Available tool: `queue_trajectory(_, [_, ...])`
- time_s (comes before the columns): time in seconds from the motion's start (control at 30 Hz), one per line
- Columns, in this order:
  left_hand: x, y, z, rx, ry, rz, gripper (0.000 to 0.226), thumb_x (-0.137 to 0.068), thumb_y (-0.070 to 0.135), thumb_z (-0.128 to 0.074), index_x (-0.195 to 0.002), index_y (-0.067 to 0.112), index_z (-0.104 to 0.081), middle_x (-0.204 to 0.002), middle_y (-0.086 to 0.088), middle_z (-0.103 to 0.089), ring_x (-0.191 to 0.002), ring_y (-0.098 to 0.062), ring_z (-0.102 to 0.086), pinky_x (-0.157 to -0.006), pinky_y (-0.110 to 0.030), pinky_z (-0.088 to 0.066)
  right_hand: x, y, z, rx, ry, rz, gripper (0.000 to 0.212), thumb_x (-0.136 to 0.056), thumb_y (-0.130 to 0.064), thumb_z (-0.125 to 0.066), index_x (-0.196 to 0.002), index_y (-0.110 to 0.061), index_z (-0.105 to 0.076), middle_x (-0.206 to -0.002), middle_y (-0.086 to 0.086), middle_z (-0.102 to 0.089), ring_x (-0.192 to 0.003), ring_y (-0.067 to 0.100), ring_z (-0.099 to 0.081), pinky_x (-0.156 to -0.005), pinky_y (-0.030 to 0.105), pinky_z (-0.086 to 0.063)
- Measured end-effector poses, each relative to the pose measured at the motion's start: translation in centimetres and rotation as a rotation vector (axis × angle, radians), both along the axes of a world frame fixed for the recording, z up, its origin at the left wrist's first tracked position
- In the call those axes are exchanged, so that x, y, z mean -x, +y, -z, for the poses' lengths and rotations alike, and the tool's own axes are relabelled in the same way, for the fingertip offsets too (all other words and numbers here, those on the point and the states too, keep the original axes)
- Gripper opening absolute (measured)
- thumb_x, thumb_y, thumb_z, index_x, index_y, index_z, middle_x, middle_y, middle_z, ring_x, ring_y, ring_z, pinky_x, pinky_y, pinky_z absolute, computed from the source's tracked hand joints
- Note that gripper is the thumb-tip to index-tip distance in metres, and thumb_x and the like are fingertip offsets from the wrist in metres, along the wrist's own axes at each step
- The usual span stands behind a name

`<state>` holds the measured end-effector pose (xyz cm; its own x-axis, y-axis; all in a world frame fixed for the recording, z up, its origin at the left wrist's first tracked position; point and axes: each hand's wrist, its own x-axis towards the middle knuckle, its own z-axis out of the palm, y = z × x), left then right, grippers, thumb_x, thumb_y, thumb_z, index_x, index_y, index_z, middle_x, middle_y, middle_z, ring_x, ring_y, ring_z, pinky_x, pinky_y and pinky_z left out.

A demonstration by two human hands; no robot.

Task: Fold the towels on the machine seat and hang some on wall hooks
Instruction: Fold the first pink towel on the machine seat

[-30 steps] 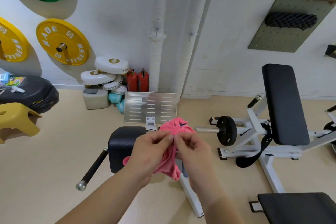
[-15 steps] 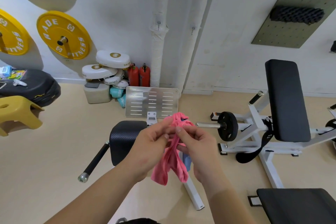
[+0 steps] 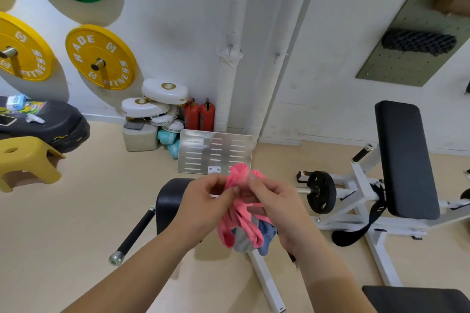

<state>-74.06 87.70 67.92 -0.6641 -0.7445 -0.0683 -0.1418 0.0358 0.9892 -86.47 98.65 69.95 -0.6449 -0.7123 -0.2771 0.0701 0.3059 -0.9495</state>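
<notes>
We are pinching the bunched pink towel point(image 3: 241, 226) with left hand point(image 3: 203, 208) and right hand point(image 3: 277, 208), fingers curled, over the black seat point(image 3: 167, 201); it is hiding part of a blue towel point(image 3: 267, 239), and a metal plate point(image 3: 216, 151) is standing beyond, below the wall hooks point(image 3: 230, 46)

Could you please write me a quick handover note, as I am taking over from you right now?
Left hand: grip pinches the pink towel near its top.
Right hand: pinches the same towel beside it.
Pink towel hangs bunched above the machine seat; blue and grey towels show behind it.
Done: nothing visibly folded or hung.
Left: fold the towels; hang some on the wall hooks, both bare.
</notes>
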Motion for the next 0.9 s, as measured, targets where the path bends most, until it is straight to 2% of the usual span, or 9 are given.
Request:
queue_trajectory(0.07, [-0.3, -1.0, -0.3, -0.063, 0.008, 0.023, 0.016, -0.094, 0.007, -0.068, -0.087, 0.018, -0.076, -0.084, -0.004, -0.077, -0.082, -0.015, -0.069, -0.078, -0.029, -0.056, 1.3, 0.3, 0.2, -0.006, 0.007, 0.067, 0.017, -0.097, -0.029, -0.07, -0.102, -0.016, -0.079, -0.096, 0.014, -0.077, -0.086, 0.017, -0.073, -0.087, 0.049, -0.063])
queue_trajectory(0.13, [-0.4, -1.8, -1.1, -0.162, 0.081, 0.097, 0.009, -0.093, 0.009, -0.065, -0.087, 0.011, -0.071, -0.083, -0.008, -0.071, -0.08, -0.016, -0.063, -0.079, -0.032, -0.05, 2.5, 0.3, 0.7, -0.016, -0.039, 0.117, 0.029, -0.093, -0.024, -0.075, -0.12, -0.016, -0.069, -0.111, 0.012, -0.072, -0.094, 0.018, -0.07, -0.089, 0.048, -0.061])
queue_trajectory(0.27, [-0.7, -3.6, -3.0, -0.386, 0.238, 0.255, 0.012, -0.083, 0.011, -0.057, -0.091, 0.01, -0.065, -0.083, -0.012, -0.057, -0.077, -0.022, -0.051, -0.073, -0.033, -0.044, 4.3, 0.8, 0.7, 0.079, -0.297, -0.179, 0.03, -0.098, -0.023, -0.068, -0.125, -0.012, -0.066, -0.123, 0.006, -0.072, -0.111, 0.02, -0.069, -0.1, 0.039, -0.055])
queue_trajectory(0.33, [-1.1, -4.6, -3.5, -0.361, 0.229, 0.259, 0.018, -0.083, 0.011, -0.057, -0.099, 0.008, -0.063, -0.088, -0.014, -0.05, -0.08, -0.025, -0.044, -0.07, -0.035, -0.039, 4.7, 1.3, 0.5, 0.179, -0.448, -0.27, 0.037, -0.099, -0.022, -0.065, -0.129, -0.001, -0.064, -0.119, 0.013, -0.071, -0.109, 0.024, -0.068, -0.098, 0.038, -0.057])
queue_trajectory(0.4, [-1.5, -5.3, -3.6, -0.322, 0.205, 0.225, 0.025, -0.083, 0.014, -0.058, -0.106, 0.003, -0.062, -0.09, -0.013, -0.048, -0.079, -0.025, -0.043, -0.069, -0.035, -0.039, 4.8, 1.2, 0.3, 0.218, -0.497, -0.231, 0.028, -0.094, -0.017, -0.069, -0.115, 0.002, -0.069, -0.101, 0.015, -0.071, -0.091, 0.024, -0.068, -0.085, 0.035, -0.06])
queue_trajectory(0.5, [-1.9, -6.1, -3.6, -0.28, 0.139, 0.202, 0.031, -0.09, 0.019, -0.061, -0.111, -0.004, -0.059, -0.089, -0.013, -0.053, -0.08, -0.025, -0.047, -0.075, -0.039, -0.042, 4.8, 0.8, -0.1, 0.244, -0.412, -0.115, 0.02, -0.087, -0.014, -0.076, -0.101, -0.004, -0.067, -0.085, 0.01, -0.065, -0.077, 0.02, -0.06, -0.071, 0.032, -0.055])
queue_trajectory(0.63, [-1.5, -5.0, -3.2, 0.021, -0.006, 0.054, 0.013, -0.104, 0.018, -0.056, -0.105, 0.019, -0.069, -0.09, -0.008, -0.077, -0.084, -0.03, -0.069, -0.084, -0.051, -0.055, 5.2, 0.7, -1.1, 0.312, -0.008, -0.068, 0.002, -0.1, -0.008, -0.062, -0.1, -0.01, -0.062, -0.087, 0.007, -0.067, -0.083, 0.015, -0.06, -0.078, 0.029, -0.051])
queue_trajectory(0.77, [-0.2, -3.4, -3.0, 0.089, -0.001, -0.055, 0.016, -0.106, 0.025, -0.053, -0.106, 0.034, -0.067, -0.092, -0.005, -0.079, -0.088, -0.027, -0.074, -0.087, -0.052, -0.061, 5.7, 0.5, -1.9, 0.257, 0.221, -0.08, 0.007, -0.102, -0.035, -0.059, -0.096, -0.032, -0.058, -0.078, 0.014, -0.063, -0.073, 0.018, -0.058, -0.07, 0.042, -0.05])
queue_trajectory(0.9, [0.7, -2.3, -2.5, 0.051, -0.033, -0.052, 0.017, -0.108, 0.028, -0.049, -0.112, 0.032, -0.065, -0.089, -0.004, -0.079, -0.076, -0.018, -0.075, -0.075, -0.046, -0.065, 6.4, 0.8, -1.4, 0.21, 0.208, -0.027, 0.019, -0.099, -0.048, -0.06, -0.093, -0.031, -0.056, -0.073, 0.016, -0.054, -0.062, 0.021, -0.05, -0.058, 0.036, -0.04])
